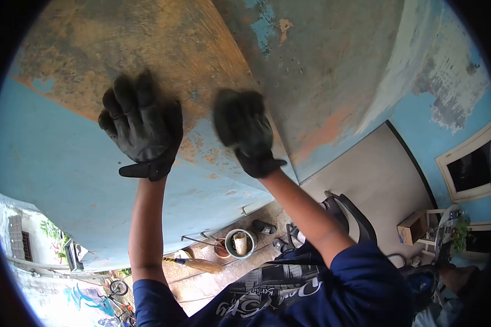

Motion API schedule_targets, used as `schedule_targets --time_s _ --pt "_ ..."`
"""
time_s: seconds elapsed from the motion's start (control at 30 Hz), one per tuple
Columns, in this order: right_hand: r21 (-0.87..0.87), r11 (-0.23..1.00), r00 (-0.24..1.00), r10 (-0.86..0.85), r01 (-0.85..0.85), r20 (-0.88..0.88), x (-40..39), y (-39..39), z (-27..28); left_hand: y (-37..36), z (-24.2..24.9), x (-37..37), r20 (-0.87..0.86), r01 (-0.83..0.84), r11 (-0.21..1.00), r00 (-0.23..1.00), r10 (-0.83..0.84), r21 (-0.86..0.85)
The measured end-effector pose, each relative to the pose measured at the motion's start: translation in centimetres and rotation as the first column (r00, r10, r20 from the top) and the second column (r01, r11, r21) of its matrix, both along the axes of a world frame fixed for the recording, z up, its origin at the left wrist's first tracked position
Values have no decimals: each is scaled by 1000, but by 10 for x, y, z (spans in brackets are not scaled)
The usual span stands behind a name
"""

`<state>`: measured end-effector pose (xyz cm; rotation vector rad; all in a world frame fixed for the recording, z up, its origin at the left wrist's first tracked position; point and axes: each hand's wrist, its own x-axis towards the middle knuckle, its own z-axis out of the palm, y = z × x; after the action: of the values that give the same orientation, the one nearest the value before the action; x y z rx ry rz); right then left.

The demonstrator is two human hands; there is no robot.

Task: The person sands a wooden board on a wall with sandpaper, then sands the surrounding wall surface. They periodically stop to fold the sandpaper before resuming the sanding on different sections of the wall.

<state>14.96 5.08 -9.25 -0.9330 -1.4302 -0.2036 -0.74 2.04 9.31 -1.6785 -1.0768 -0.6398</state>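
Both hands wore black work gloves and were raised against a worn, blue-painted surface with rusty orange patches (202,49): the left hand (142,131) lay flat with fingers spread, apparently bracing, while the right hand (245,131), blurred and with fingers curled, pressed on the same surface, whether it gripped anything could not be told. That surface lay directly under both palms, the two hands set side by side but apart near a seam between panels. Below the arms, well apart from the hands, stood a round green bucket (240,243) and a straw broom (199,265) on the ground.
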Motion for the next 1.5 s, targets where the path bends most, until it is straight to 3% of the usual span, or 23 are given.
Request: schedule_targets --time_s 0.1,0.2,0.3,0.37,0.43,0.47,0.6,0.63,0.7,0.73,0.8,0.83,0.93,1.0,1.03,1.1,1.13,1.23,1.3,1.33,1.4,1.47,1.5 --pt "-205 977 961 5 -64 -277 -8 -15 -124 1 -2 -2 -47 -23 999 999 25 48" --pt "-118 991 964 30 -63 -262 -34 -16 -85 3 -2 -2 -80 -5 998 997 11 67" --pt "-54 994 971 83 -97 -225 -25 -18 26 5 -1 2 -87 37 995 996 -29 91" --pt "-86 994 971 41 -63 -237 -29 -1 -48 3 0 1 -96 20 995 995 -11 95" --pt "-179 980 924 8 -83 -383 -24 -9 -123 4 1 2 -94 7 996 996 2 94" --pt "-182 980 926 9 -83 -376 -29 -15 -135 1 -1 2 -95 -13 997 995 21 82" --pt "-318 918 688 -72 -238 -722 -66 2 -139 2 -4 1 -109 8 997 994 1 83" --pt "-160 954 770 100 -255 -630 -64 0 -103 2 -2 2 -120 1 996 993 10 91" --pt "-152 980 968 91 -129 -235 -26 -13 15 2 -4 1 -136 -13 996 990 26 91" --pt "-143 989 978 12 -43 -210 -31 -4 -30 2 -4 0 -127 15 996 992 -3 92" --pt "-68 995 954 54 -78 -296 -30 9 -130 5 -1 1 -116 45 993 993 -32 110" --pt "-204 949 829 92 -241 -551 -30 -5 -183 3 -1 2 -110 23 994 994 -11 108" --pt "-484 867 760 -235 -119 -606 -27 3 -200 5 -3 -2 -114 15 994 993 -2 112" --pt "-420 895 778 -156 -149 -608 -47 7 -133 4 -6 -2 -125 14 994 992 -1 104" --pt "-44 934 480 141 -354 -866 -69 7 -107 2 -6 0 -124 -1 995 992 14 101" --pt "-154 973 892 86 -170 -443 -33 -4 -67 2 -5 4 -124 -11 995 992 24 100" --pt "-106 993 978 30 -53 -207 -14 -10 -45 1 -5 4 -127 -11 996 992 23 89" --pt "-254 965 866 -74 -63 -494 -25 -2 -216 2 -3 3 -123 -20 995 992 32 96" --pt "-375 921 800 -145 -106 -582 -43 7 -259 -1 -5 2 -118 -20 996 993 31 92" --pt "-429 895 754 -195 -125 -627 -42 5 -228 1 -5 0 -126 -21 994 992 33 103" --pt "-304 948 783 -116 -97 -611 -47 1 -147 3 -7 4 -132 -28 994 990 42 105" --pt "-64 997 915 18 -48 -403 -24 -16 -44 -1 -4 9 -118 -45 995 991 55 85" --pt "-35 999 943 23 -37 -332 -21 -15 -23 -1 -4 10 -125 -42 996 991 52 79"
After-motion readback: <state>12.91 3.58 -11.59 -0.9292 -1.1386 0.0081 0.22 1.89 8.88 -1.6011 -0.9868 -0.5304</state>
